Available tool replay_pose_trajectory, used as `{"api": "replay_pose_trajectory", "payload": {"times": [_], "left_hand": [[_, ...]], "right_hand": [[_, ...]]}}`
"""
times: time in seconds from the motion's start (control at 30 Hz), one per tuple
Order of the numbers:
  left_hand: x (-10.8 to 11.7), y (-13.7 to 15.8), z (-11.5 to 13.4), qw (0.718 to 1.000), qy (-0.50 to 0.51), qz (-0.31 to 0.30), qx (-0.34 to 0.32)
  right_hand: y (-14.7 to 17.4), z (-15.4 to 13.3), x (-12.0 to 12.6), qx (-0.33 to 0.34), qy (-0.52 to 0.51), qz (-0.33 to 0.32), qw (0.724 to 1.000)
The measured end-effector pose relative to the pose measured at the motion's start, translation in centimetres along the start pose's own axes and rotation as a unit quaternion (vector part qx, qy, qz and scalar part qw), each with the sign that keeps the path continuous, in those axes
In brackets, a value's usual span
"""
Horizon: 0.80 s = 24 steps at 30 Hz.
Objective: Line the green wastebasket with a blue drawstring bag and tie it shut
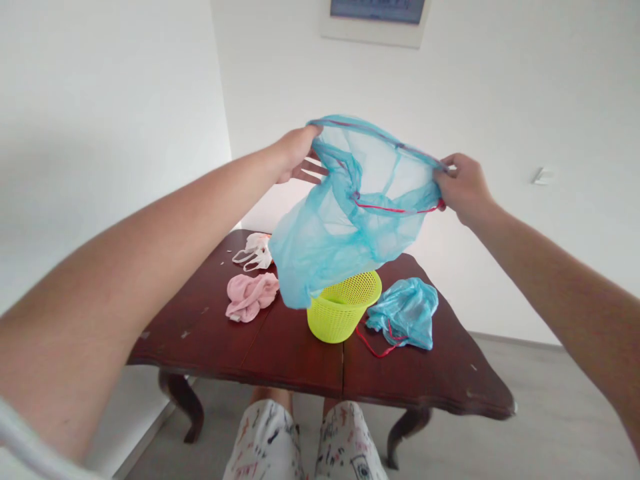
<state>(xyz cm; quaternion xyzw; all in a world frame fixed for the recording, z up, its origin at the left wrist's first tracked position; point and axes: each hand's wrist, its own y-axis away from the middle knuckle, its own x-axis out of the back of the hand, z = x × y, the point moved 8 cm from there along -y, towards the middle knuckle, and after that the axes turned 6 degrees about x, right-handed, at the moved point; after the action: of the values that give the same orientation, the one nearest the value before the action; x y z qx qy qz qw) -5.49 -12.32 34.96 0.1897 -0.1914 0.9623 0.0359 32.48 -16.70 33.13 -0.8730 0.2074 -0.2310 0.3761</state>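
A thin blue drawstring trash bag [345, 227] hangs in the air between my two hands, its mouth spread wide and a red drawstring running along the rim. My left hand [299, 157] grips the left side of the rim between thumb and hand, with the other fingers stretched out beside the plastic. At the right side, my right hand [464, 187] pinches the rim and the red string. Below the bag a yellow-green perforated plastic basket [333, 323] stands upright on the table; the bag's lower part hides some of its rim.
On the dark red wooden table [295, 353], a crumpled blue bag with red string [407, 310] lies right of the basket. A pink cloth [250, 297] and a white plastic bag [257, 252] lie to the left. White walls [540, 87] stand behind and at left.
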Motion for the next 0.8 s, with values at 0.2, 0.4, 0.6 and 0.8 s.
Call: {"api": "replay_pose_trajectory", "payload": {"times": [0.2, 0.4, 0.6, 0.8], "left_hand": [[-4.2, -3.0, -0.6, 0.993, 0.063, -0.096, 0.021], [-4.7, -1.8, -0.3, 0.993, 0.047, -0.104, -0.006], [-5.1, 0.8, -4.2, 0.991, 0.006, -0.116, 0.07], [-5.2, 2.6, -6.0, 0.984, -0.048, -0.14, 0.1]], "right_hand": [[-1.6, 3.2, -1.8, -0.152, -0.139, 0.004, 0.979], [-1.9, 4.0, -0.5, -0.113, -0.227, 0.027, 0.967], [0.5, 5.3, -1.4, -0.102, -0.202, -0.047, 0.973], [3.9, 5.2, -2.6, -0.144, -0.188, -0.048, 0.97]]}}
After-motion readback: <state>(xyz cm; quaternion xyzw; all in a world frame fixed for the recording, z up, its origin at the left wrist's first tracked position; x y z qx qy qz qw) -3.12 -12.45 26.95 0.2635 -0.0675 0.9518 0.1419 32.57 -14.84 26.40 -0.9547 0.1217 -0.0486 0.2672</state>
